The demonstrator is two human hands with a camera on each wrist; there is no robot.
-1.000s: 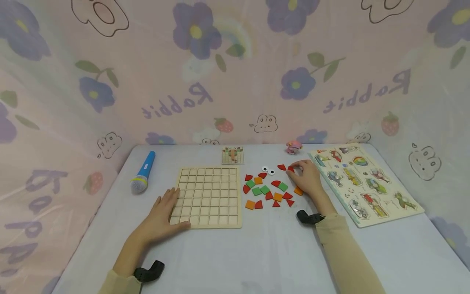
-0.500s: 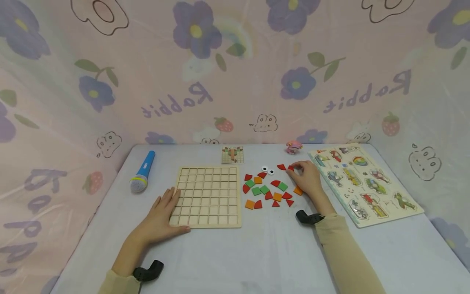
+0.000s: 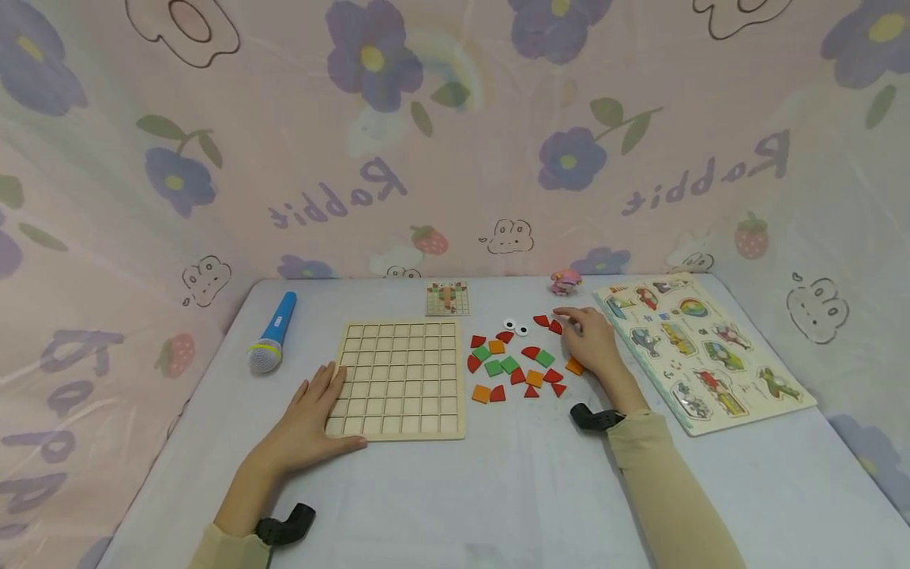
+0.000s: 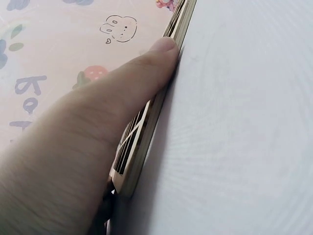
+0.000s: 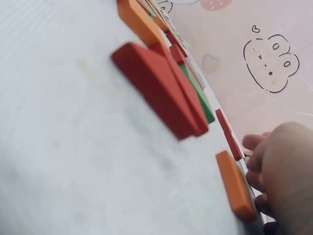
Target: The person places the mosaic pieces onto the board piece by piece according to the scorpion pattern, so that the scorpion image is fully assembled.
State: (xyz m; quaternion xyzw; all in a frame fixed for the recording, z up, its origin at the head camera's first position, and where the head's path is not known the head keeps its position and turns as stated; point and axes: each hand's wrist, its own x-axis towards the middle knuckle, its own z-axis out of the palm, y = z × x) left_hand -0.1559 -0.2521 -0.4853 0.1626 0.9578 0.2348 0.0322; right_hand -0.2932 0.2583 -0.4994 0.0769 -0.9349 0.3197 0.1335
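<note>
We keep our left hand (image 3: 302, 424) spread and relaxed against the grid board (image 3: 400, 379), whose visible cells hold no tiles. Rightward, the red piece (image 3: 555, 327) lies on the bench (image 3: 441, 498) just beside another red piece (image 3: 541, 321). Our right hand (image 3: 592, 341) has loosened its pinch, index finger extended, so nothing is being carried boardward; we cannot tell whether the thumb touches.

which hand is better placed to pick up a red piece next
Probably the right hand: it is right beside a red piece, while the left hand touches the grid board at its left edge, with the board between it and the piece.
</note>
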